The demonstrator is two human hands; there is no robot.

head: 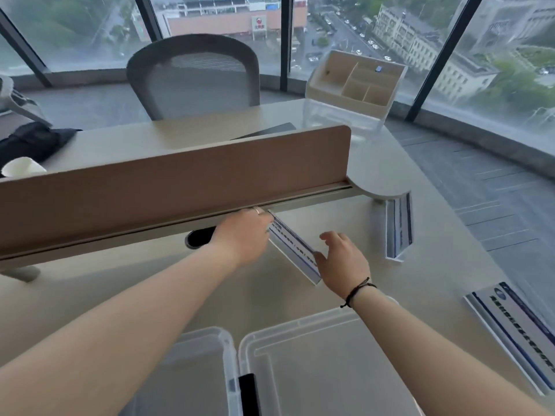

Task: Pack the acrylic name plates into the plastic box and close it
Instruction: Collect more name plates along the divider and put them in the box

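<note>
An acrylic name plate with blue print stands on the desk near the divider. My left hand grips its far end. My right hand is at its near end with fingers spread, the thumb touching the plate's edge. A second name plate stands to the right. A third name plate lies at the right edge of the desk. The clear plastic box sits open at the bottom left. Its clear lid lies beside it on the right.
A brown desk divider runs across behind my hands, with a black cable hole below it. A mesh office chair and a beige desk organiser stand beyond. A white cup and dark bag sit far left.
</note>
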